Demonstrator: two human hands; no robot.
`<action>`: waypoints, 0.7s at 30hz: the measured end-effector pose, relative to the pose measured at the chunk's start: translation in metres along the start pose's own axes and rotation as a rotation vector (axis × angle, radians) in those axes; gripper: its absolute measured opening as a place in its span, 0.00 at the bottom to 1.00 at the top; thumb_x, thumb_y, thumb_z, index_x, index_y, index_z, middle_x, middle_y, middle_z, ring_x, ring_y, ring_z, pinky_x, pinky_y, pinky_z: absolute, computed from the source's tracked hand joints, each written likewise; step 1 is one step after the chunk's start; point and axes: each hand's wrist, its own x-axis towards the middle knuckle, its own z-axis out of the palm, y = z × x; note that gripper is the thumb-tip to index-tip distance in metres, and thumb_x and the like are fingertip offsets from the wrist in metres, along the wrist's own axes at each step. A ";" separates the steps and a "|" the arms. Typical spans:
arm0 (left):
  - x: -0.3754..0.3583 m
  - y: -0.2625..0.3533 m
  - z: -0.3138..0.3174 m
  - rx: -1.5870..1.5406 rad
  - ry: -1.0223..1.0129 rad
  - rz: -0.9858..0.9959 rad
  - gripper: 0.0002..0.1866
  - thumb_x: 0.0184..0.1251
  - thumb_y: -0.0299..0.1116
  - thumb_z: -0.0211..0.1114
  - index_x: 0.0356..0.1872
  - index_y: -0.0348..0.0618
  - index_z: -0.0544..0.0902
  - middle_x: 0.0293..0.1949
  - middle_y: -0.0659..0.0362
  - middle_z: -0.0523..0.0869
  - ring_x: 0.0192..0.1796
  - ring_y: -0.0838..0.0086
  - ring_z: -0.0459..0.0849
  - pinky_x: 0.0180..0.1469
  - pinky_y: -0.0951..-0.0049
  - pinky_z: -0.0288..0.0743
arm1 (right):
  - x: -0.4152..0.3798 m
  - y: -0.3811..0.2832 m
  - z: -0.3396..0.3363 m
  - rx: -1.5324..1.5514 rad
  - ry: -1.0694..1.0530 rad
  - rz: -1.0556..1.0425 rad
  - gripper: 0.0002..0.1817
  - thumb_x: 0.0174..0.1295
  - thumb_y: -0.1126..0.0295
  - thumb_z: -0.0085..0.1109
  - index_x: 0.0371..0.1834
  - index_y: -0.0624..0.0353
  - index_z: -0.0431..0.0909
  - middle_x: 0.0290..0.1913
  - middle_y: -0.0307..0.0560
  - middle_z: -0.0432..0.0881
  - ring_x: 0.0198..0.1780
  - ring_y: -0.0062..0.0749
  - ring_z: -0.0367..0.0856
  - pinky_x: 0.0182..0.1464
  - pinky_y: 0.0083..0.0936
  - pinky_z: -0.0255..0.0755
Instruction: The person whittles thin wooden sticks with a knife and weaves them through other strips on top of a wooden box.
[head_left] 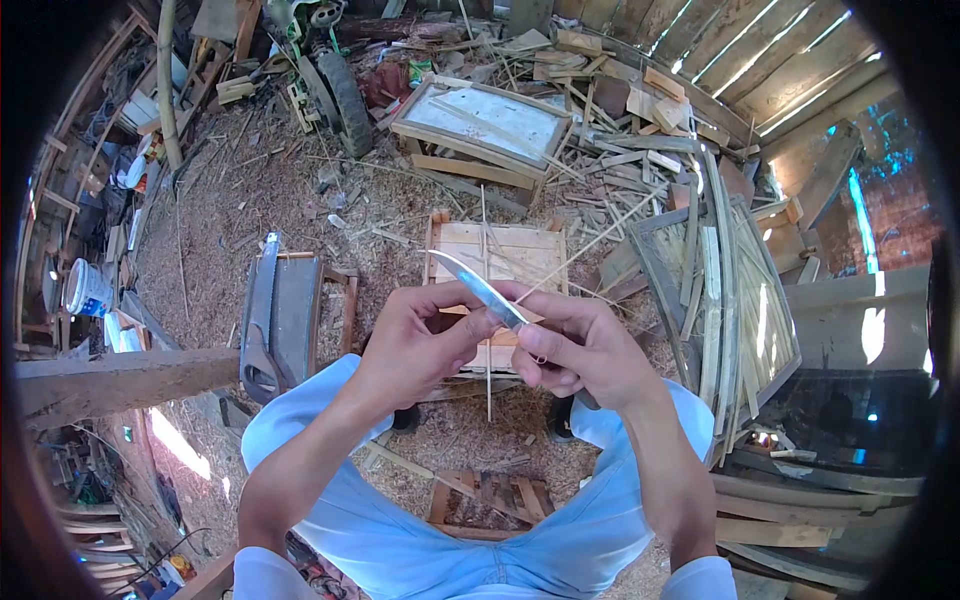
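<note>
My right hand (580, 345) is closed round the handle of a knife (478, 287), whose bare metal blade points up and to the left. My left hand (430, 335) is closed in a pinch against the blade, with its thumb and fingers around a thin wooden strip (590, 243). That strip slants from between the hands toward the upper right; its near end is hidden behind the blade and fingers. Below the hands stands a low wooden bench (470, 243), and a second thin stick (489, 388) lies lengthwise across it.
A handsaw (262, 315) rests on a dark box (290, 300) at the left. On the right, a frame (655, 270) bears many long strips (712, 310). Scrap wood (640, 140) and a wooden box with a pale top (480, 115) stand ahead. Shavings cover the floor (250, 190).
</note>
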 end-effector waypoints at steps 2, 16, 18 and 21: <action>-0.001 0.002 0.002 0.020 0.013 0.014 0.09 0.67 0.32 0.64 0.40 0.35 0.84 0.19 0.68 0.76 0.19 0.90 0.66 0.19 0.85 0.55 | 0.000 0.001 -0.001 -0.001 -0.050 -0.003 0.21 0.68 0.65 0.54 0.62 0.61 0.71 0.25 0.36 0.76 0.19 0.11 0.61 0.19 0.11 0.53; 0.001 0.002 0.001 0.071 0.022 0.034 0.08 0.67 0.31 0.64 0.40 0.36 0.84 0.21 0.69 0.77 0.20 0.90 0.66 0.20 0.85 0.56 | -0.002 -0.006 -0.005 -0.002 0.120 -0.011 0.21 0.68 0.67 0.54 0.63 0.61 0.70 0.24 0.38 0.73 0.18 0.11 0.58 0.17 0.11 0.47; 0.001 0.002 0.002 0.108 0.033 0.031 0.08 0.67 0.31 0.63 0.40 0.37 0.84 0.22 0.68 0.78 0.21 0.90 0.67 0.20 0.85 0.58 | -0.002 -0.005 -0.007 -0.019 0.144 -0.018 0.21 0.68 0.68 0.54 0.63 0.60 0.71 0.24 0.38 0.73 0.18 0.11 0.59 0.17 0.11 0.47; 0.002 0.001 0.002 0.123 0.039 0.025 0.08 0.67 0.31 0.63 0.41 0.37 0.84 0.24 0.67 0.80 0.22 0.90 0.68 0.21 0.85 0.59 | -0.004 -0.008 -0.009 -0.009 0.176 0.004 0.22 0.67 0.68 0.55 0.64 0.61 0.69 0.26 0.37 0.74 0.19 0.11 0.60 0.19 0.10 0.50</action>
